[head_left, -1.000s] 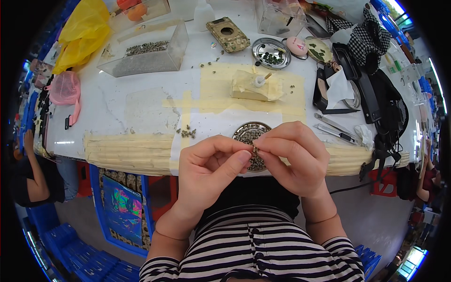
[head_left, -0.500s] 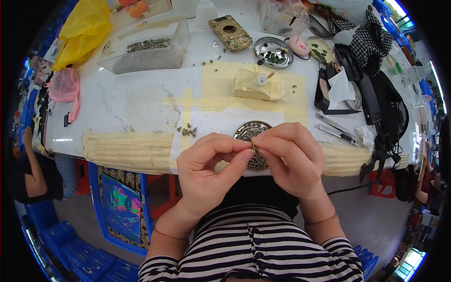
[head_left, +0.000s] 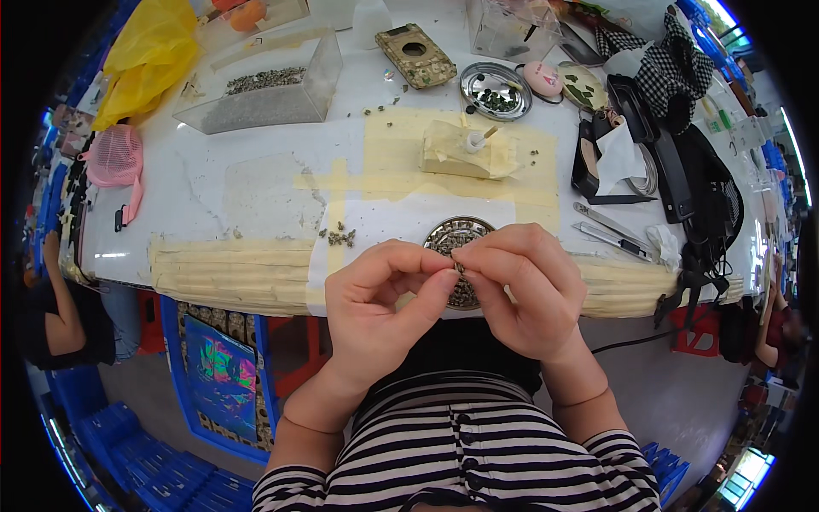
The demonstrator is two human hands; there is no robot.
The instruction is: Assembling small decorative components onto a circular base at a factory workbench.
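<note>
Over a round metal dish [head_left: 431, 232] full of tiny metal pieces, my two hands meet fingertip to fingertip. My left hand [head_left: 380, 307] pinches with thumb and forefinger. Thumb and fingers of my right hand [head_left: 533, 294] are pressed together at the same spot. Between the fingertips is a tiny metal piece [head_left: 459, 267], mostly hidden; its exact kind is too small to tell. A loose cluster of similar small metal pieces [head_left: 339, 235] lies on the white paper to the left of the dish.
Beyond the dish stands a tape-covered block [head_left: 461, 155] with a small stick in it. A clear bin [head_left: 256, 107] of metal pieces is at far left, a plate of dark green bits [head_left: 512, 113] farther back. Tweezers [head_left: 610, 224] and a utility knife [head_left: 627, 245] lie at right.
Both hands keep the same pinch over the dish, with only tiny finger movements. The whole view has shifted slightly.
</note>
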